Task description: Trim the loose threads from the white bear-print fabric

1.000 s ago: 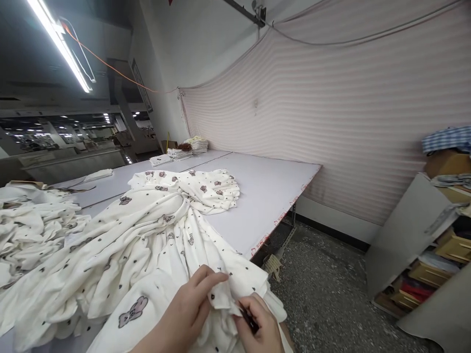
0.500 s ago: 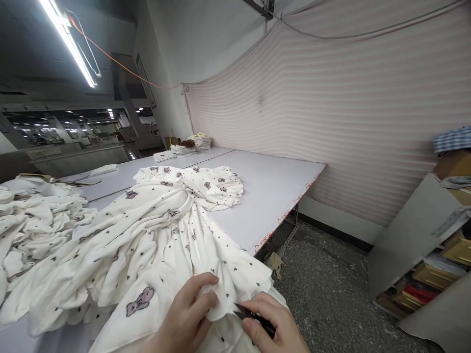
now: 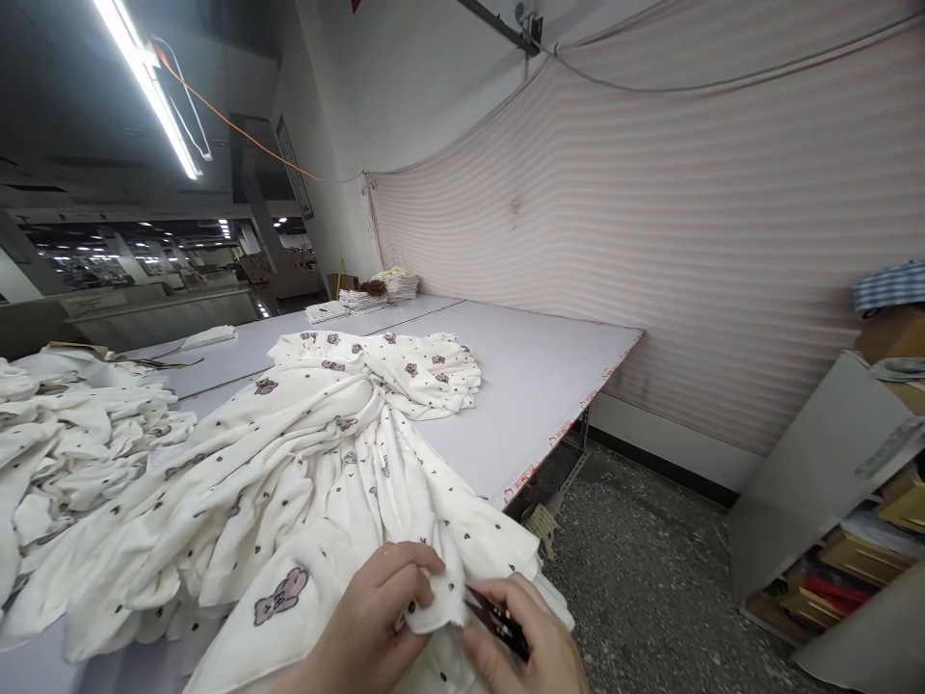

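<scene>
In the head view, I see a white, bear-printed soft cloth garment (image 3: 289, 463) sprawled across the near part of the pale lilac, flat table (image 3: 535, 386). The left hand (image 3: 386, 602) pinches its near edge; the right hand (image 3: 539, 636) grips small, black, pointed snips (image 3: 506, 628) just beside it.

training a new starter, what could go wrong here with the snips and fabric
The dark snips point toward the pinched bear-print fabric, so a slip might nick it. The right hand holds them close to the left hand, which could get cut. Fabric overhanging the table might slide toward the floor.
</scene>
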`<state>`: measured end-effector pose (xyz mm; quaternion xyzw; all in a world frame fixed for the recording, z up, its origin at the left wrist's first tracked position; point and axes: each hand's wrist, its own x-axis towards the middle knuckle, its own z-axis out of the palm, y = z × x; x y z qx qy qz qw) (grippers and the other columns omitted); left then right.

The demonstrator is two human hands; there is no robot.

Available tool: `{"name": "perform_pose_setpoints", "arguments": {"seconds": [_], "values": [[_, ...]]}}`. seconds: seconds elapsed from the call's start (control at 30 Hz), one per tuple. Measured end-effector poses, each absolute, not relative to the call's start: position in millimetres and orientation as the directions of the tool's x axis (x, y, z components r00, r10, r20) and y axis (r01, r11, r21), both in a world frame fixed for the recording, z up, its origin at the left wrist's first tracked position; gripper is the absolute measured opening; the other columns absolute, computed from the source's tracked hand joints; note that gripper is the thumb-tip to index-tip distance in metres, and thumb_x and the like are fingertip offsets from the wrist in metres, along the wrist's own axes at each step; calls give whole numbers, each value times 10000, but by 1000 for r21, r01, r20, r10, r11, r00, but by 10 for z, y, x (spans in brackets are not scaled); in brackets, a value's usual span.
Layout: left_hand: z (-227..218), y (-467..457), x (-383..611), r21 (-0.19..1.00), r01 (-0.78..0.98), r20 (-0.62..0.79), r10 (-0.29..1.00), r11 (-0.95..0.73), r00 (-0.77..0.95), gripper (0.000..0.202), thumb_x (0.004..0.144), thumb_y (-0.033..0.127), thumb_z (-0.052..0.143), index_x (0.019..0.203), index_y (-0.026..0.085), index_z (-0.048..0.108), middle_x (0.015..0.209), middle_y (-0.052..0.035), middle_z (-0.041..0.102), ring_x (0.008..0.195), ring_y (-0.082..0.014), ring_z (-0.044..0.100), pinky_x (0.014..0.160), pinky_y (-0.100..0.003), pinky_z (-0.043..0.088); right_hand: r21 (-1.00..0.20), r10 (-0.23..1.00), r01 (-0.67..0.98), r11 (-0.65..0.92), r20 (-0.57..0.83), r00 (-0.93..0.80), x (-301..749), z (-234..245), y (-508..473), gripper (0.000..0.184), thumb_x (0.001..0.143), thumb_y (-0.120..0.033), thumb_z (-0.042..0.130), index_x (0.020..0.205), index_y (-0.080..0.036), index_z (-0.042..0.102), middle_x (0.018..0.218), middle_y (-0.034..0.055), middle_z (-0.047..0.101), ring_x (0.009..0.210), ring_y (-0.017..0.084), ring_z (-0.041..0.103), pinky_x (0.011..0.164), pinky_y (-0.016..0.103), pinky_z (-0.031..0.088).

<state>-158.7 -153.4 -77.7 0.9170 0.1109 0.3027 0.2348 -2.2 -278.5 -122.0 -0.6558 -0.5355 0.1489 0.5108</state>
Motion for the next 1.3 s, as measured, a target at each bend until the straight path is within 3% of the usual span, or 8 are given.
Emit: {"name": "perform_pose_setpoints", "arguments": {"seconds": [0.2, 0.37, 0.47, 0.63, 0.73, 0.83, 0.97, 1.3], "values": [[-538, -1525, -1479, 889, 314, -25, 651, -333, 759, 147, 882, 327, 524, 900, 215, 619, 910, -23, 651, 922, -206, 586, 841, -292, 447, -916, 709, 391, 91, 336, 620, -93, -1326, -2483, 119, 865, -308, 530, 790, -218, 552, 671, -8, 584, 607, 153, 591, 493, 188, 412], [-573, -1457, -1471, 965, 237, -107, 655, -113, 748, 184, 863, 370, 552, 894, 197, 609, 867, -12, 632, 889, -211, 575, 835, -310, 448, -894, 694, 361, 267, 438, 572, -183, -1361, -2429, 147, 821, -325, 607, 934, -233, 626, 825, 18, 676, 678, 162, 641, 634, 205, 493], [-623, -1448, -1486, 965, 230, -104, 625, -124, 773, 162, 868, 354, 555, 884, 199, 599, 885, -13, 615, 930, -208, 564, 865, -310, 441, -874, 703, 381, 303, 475, 530, -225, -1361, -2429, 201, 816, -292, 614, 1009, -255, 655, 892, 17, 702, 792, 175, 666, 704, 202, 488], [-596, -1487, -1477, 923, 318, -135, 593, -216, 794, 250, 860, 402, 567, 1032, 227, 617, 965, -22, 609, 967, -215, 553, 877, -313, 431, -916, 778, 347, 200, 364, 512, -214, -1294, -2368, 253, 925, -385, 461, 791, -205, 577, 622, -16, 574, 575, 136, 561, 546, 203, 408], [-557, -1512, -1447, 915, 317, -111, 599, -250, 793, 222, 874, 384, 544, 924, 201, 658, 963, -33, 639, 983, -223, 556, 906, -310, 410, -948, 787, 262, 182, 301, 539, -197, -1251, -2344, 300, 930, -447, 437, 771, -207, 518, 563, -43, 494, 522, 124, 503, 511, 202, 382], [-561, -1512, -1436, 944, 273, -97, 635, -186, 766, 208, 876, 386, 537, 872, 198, 627, 888, -14, 624, 910, -208, 556, 836, -286, 428, -972, 794, 140, 188, 234, 560, -156, -1243, -2375, 295, 877, -492, 518, 840, -202, 556, 642, -16, 572, 593, 144, 563, 557, 203, 436], [-607, -1491, -1448, 977, 194, -89, 660, -88, 746, 192, 871, 404, 545, 888, 215, 573, 853, 11, 578, 871, -182, 535, 814, -267, 424, -947, 804, 232, 223, 313, 505, -89, -1303, -2457, 249, 831, -431, 595, 887, -208, 692, 794, 42, 678, 755, 191, 641, 681, 229, 483], [-607, -1562, -1335, 930, 299, -105, 627, -213, 772, 267, 840, 464, 557, 850, 199, 592, 830, 0, 571, 861, -196, 529, 805, -288, 423, -965, 860, 180, 188, 251, 444, -59, -1236, -2408, 238, 823, -380, 631, 890, -197, 766, 814, 58, 752, 771, 217, 689, 711, 261, 519]]}}
